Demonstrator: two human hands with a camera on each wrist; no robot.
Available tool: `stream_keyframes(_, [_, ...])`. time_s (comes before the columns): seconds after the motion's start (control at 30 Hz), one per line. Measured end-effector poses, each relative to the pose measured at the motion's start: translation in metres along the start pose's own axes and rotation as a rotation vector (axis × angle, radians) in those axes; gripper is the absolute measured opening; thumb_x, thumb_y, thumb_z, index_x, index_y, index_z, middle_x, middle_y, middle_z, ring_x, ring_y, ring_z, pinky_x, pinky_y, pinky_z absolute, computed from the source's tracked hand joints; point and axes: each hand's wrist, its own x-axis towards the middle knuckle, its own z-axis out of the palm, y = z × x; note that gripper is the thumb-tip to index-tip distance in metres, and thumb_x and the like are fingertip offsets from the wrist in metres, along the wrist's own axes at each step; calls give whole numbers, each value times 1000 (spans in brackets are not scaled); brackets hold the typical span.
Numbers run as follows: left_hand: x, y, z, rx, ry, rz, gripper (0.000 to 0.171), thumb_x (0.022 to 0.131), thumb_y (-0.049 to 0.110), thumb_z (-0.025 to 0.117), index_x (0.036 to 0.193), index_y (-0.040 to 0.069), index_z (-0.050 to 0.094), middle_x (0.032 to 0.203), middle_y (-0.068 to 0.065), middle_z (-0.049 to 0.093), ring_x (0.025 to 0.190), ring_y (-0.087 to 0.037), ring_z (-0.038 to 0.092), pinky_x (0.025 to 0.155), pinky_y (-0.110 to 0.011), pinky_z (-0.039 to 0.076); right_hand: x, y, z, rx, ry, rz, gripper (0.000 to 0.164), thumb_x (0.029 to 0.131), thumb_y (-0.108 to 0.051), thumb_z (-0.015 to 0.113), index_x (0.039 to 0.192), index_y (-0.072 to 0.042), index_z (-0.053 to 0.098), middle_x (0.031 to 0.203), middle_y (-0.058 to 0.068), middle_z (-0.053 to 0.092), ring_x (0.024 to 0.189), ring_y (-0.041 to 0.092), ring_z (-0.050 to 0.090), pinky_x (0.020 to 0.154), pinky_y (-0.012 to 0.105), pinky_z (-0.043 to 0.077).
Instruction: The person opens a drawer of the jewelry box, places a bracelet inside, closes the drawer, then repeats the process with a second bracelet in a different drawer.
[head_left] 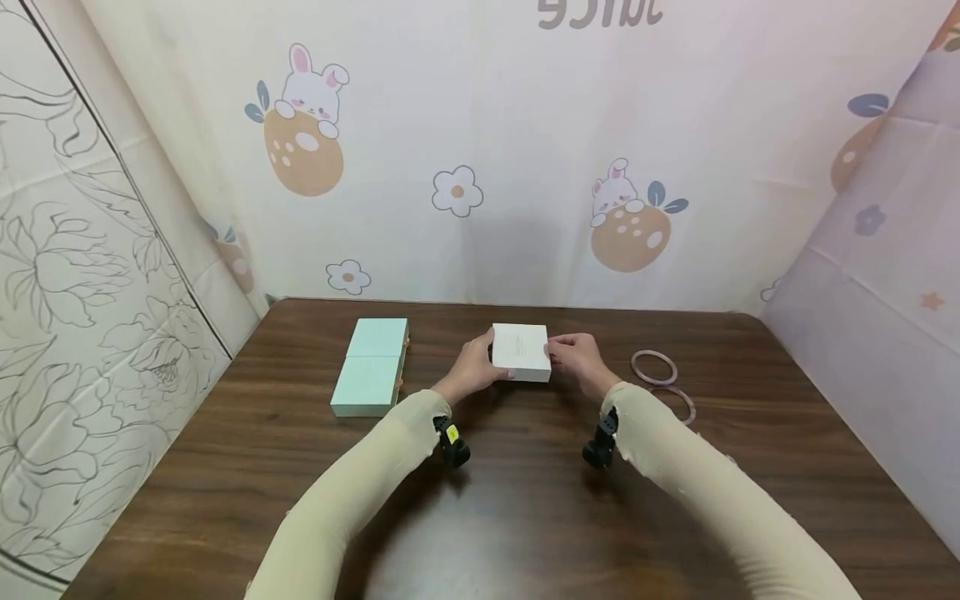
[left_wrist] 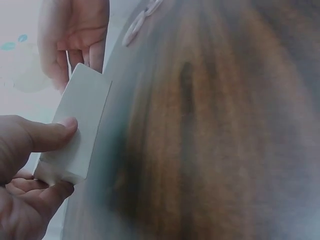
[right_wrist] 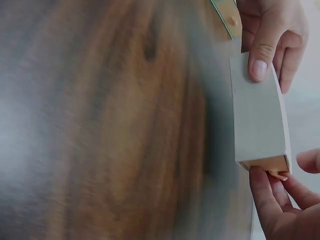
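Note:
A small white box [head_left: 520, 348] with faint lettering on its lid is raised over the far middle of the table. My left hand [head_left: 475, 367] grips its left end, the thumb along the near side in both wrist views. At the opposite end, my right hand [head_left: 581, 359] has its fingertips touching the tan end panel around a small tan tab [right_wrist: 277, 175]. One digit of that hand stands clear of the box, and no firm pinch on the tab shows.
A pale mint two-panel case [head_left: 372, 367] with brass-coloured fittings lies left on the brown wooden table [head_left: 510, 517]. Two pinkish rings [head_left: 654, 353] lie to the right. A printed curtain [head_left: 525, 125] hangs behind the table's far edge.

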Motion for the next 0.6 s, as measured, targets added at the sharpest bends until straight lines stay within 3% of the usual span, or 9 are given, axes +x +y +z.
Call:
stream_keyframes(0.23, [21, -1, -4, -13, -23, -18, 87, 70, 18, 75, 137, -4, 23, 134, -16, 37, 116, -20, 41, 93, -31, 34, 18, -4, -3, -89, 30, -39, 33, 81, -6, 55, 111, 8, 55, 108, 21, 54, 79, 19, 57, 77, 35, 47])
stream_keyframes(0.43, [27, -15, 1, -34, -48, -65, 87, 71, 20, 74, 138, -1, 22, 136, -15, 34, 115, -19, 41, 91, -31, 36, 29, 0, 4, -124, 53, -31, 30, 80, -6, 58, 106, 8, 58, 102, 20, 57, 73, 17, 58, 68, 29, 49])
stream_keyframes(0.6, [31, -22, 5, -65, -30, -69, 87, 71, 19, 74, 138, 0, 23, 137, -13, 34, 117, -19, 39, 92, -31, 35, 37, 3, 6, -114, 68, -26, 29, 79, -5, 58, 105, 8, 58, 99, 19, 57, 70, 16, 58, 66, 28, 49])
